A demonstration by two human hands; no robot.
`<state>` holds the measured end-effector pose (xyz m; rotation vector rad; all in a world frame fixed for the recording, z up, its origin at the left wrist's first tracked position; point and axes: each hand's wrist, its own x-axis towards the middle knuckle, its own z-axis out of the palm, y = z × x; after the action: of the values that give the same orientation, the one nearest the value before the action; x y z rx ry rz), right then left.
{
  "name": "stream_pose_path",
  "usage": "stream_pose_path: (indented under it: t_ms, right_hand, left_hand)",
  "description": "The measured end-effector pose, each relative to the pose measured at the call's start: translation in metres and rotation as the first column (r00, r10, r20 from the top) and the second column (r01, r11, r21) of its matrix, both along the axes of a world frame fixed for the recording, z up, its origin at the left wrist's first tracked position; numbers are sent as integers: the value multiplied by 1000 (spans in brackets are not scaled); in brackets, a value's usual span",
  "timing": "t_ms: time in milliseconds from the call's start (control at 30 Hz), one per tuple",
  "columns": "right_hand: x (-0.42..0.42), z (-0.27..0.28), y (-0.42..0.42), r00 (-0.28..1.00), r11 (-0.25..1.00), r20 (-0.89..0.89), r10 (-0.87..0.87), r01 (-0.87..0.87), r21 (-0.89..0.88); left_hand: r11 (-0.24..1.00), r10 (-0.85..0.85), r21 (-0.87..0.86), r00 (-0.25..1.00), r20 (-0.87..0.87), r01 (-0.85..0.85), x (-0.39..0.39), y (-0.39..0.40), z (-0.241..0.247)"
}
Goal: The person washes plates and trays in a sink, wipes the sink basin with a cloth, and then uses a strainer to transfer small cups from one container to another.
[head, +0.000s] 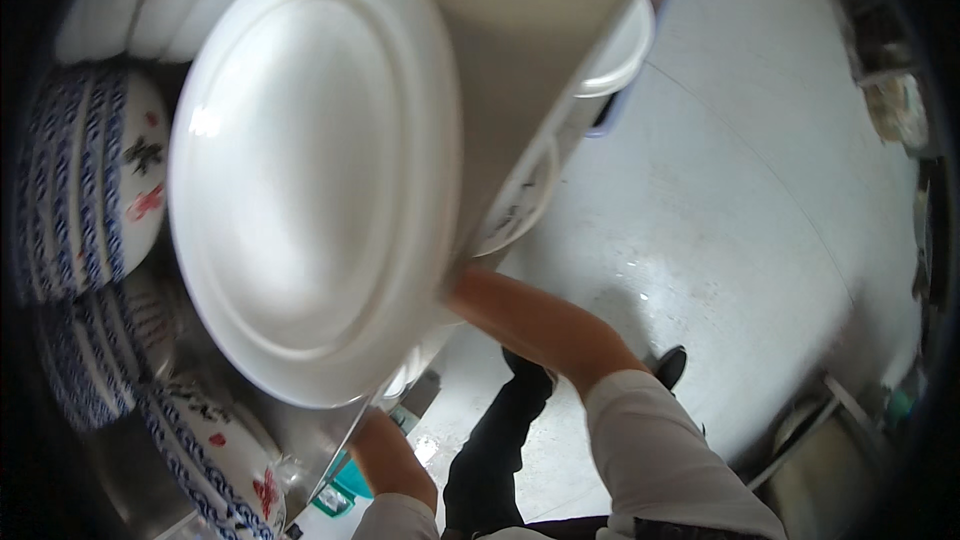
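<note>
A large white oval plate (300, 180) with a raised ring fills the left-centre, above a stainless steel counter (517, 7). My right hand (470, 286) meets its right rim, and the fingers disappear beneath it. At the plate's lower edge, my left hand (373, 426) also passes under it, with only the wrist area showing. Both hands appear to hold the plate from below; their grip is hidden. Close to the plate's left rim is a stack of white bowls (142, 180) with blue patterned rims and red and dark motifs.
More patterned bowls (217, 442) lie at lower left, and blurred white dishes (180, 0) at upper left. White tubs (525, 202) stand below the counter edge, one bearing writing. A teal container (349, 476) is lower down. The pale floor (720, 187) stretches right, towards a large round vessel (832, 457).
</note>
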<state>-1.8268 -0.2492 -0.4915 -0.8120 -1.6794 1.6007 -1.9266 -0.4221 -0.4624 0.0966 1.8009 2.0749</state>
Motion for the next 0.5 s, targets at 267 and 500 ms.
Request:
stream_pose_path:
  t_ms: [267,500]
  right_hand:
    - [-57,-20,6,996,998,86,-10,5,66]
    - [-69,-33,8,991,997,132,-28,18,74]
  left_hand:
    - [996,2,-87,998,-64,-8,-23,7,-24]
    - [992,-11,-128,995,-101,-2,-30,15,-31]
